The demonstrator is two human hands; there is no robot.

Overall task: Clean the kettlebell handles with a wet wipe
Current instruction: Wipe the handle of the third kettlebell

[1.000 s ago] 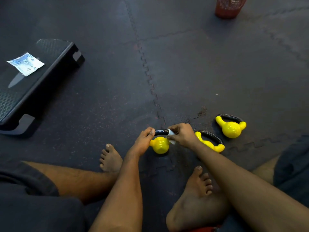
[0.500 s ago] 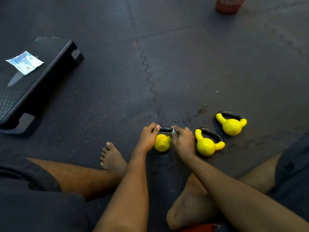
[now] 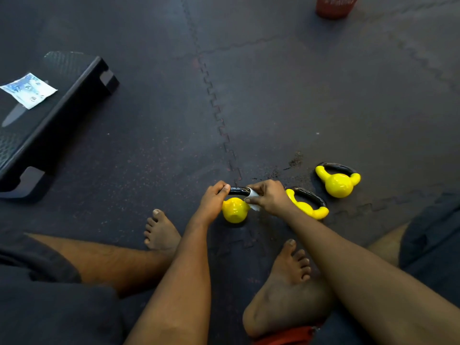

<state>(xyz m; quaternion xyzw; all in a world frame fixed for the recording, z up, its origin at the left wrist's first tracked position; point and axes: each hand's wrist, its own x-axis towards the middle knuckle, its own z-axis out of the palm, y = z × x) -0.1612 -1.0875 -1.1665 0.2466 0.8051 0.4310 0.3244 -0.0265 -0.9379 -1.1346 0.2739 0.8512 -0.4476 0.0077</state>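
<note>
Three small yellow kettlebells with black handles lie on the dark rubber floor. My left hand [image 3: 213,200] grips the left end of the handle of the nearest kettlebell [image 3: 234,210]. My right hand [image 3: 267,198] pinches a white wet wipe [image 3: 253,196] wrapped round the right part of that handle. A second kettlebell [image 3: 307,204] lies just right of my right hand, partly hidden by the wrist. The third kettlebell [image 3: 338,183] rests farther right.
A black step platform [image 3: 49,120] stands at the left with a wipe packet [image 3: 28,90] on top. A red mesh bin [image 3: 334,6] is at the top edge. My bare feet [image 3: 161,232] and legs frame the kettlebells.
My right hand has slid along the handle, from over its right end back onto the bar, with the wipe showing again. The left hand keeps its grip.
</note>
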